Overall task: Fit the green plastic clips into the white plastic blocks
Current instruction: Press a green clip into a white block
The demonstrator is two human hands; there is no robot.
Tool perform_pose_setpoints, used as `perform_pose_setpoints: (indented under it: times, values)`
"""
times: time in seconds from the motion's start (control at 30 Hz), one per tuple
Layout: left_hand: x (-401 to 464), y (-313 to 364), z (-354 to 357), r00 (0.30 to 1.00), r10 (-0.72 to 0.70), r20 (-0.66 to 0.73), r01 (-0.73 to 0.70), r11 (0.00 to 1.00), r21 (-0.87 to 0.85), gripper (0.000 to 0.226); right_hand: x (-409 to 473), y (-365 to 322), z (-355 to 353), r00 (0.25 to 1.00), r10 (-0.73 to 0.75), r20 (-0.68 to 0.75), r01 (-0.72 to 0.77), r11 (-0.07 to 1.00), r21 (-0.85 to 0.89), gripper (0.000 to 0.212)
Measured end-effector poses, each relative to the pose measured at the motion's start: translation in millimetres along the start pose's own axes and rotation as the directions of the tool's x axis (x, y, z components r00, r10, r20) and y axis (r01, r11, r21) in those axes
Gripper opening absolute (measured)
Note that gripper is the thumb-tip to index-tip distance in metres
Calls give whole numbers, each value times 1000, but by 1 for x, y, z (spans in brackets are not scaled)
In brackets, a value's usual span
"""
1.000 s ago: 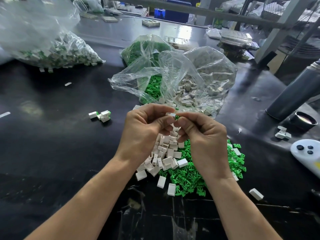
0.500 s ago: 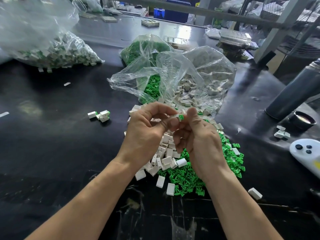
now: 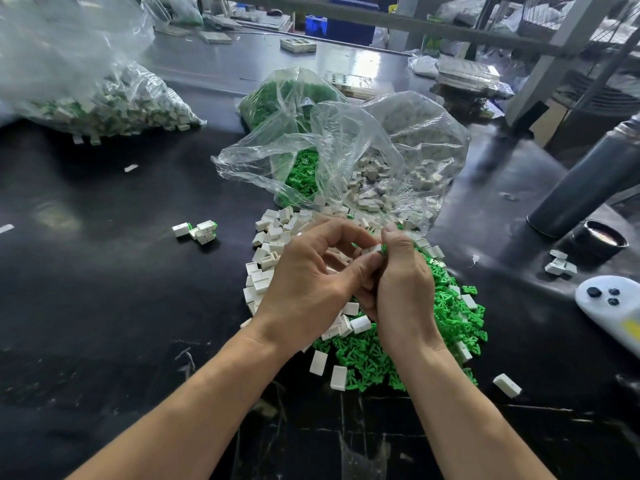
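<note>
Left hand (image 3: 304,282) and right hand (image 3: 401,289) pinch one white block (image 3: 371,250) with green clip (image 3: 383,250) — few finished pieces (image 3: 199,231) left of hands, loose heaps (image 3: 446,320) beneath remain.

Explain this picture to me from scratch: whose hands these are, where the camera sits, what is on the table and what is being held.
There is no machine here: a person works bare-handed, and a camera worn on their head looks down at the black table. The left hand and right hand meet and together pinch a small white block with a green clip at its end. Beneath them lie loose white blocks and a heap of green clips. Behind, open plastic bags hold more of both. To the left lie a few finished pieces.
</note>
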State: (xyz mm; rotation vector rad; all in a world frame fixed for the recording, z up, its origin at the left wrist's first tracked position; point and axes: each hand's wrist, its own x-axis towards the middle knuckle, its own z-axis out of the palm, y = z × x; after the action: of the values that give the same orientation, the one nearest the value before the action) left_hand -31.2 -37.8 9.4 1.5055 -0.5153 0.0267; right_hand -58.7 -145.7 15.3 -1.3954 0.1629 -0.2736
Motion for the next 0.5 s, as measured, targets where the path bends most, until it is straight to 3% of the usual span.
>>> perform_pose_setpoints:
  times: [0.5]
  values:
    - [1,-11,10,998,-17,-63,20,999,37,11,15,15,1,995,-95,-29,96,994,54,63]
